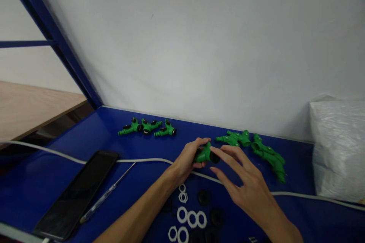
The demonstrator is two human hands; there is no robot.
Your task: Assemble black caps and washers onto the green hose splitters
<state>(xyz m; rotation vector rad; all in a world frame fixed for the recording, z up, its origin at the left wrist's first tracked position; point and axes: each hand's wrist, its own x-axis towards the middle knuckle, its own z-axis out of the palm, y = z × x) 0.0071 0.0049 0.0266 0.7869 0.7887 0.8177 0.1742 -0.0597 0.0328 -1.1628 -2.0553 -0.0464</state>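
A green plastic hose connector (203, 154) is being held just above the blue bench (114, 133), near the middle of the view, with a black ring (214, 157) sitting at its open end. The left hand (190, 158) is wrapping closed around the connector's body from the left, seemingly steadying it so the open end is facing the other hand. The right hand (242, 182) is lying open just to the right, fingers spread, its fingertips touching or nearly touching the black ring; it is gripping nothing that can be made out.

Below the hands, close to the wearer, white washers (186, 216) and black rubber rings (203, 197) are lying loose on the bench, within easy reach. A white cable (142, 160) is running across the bench under both forearms. Behind the right hand, a pile of green connectors (256, 148) is resting near the wall, and a second group of green connectors with black fittings (146, 127) is lying well apart at the back left. At the near left, a dark phone (76, 195) and a thin screwdriver (107, 194) are lying side by side. A white plastic bag (338, 148) is standing at the far right
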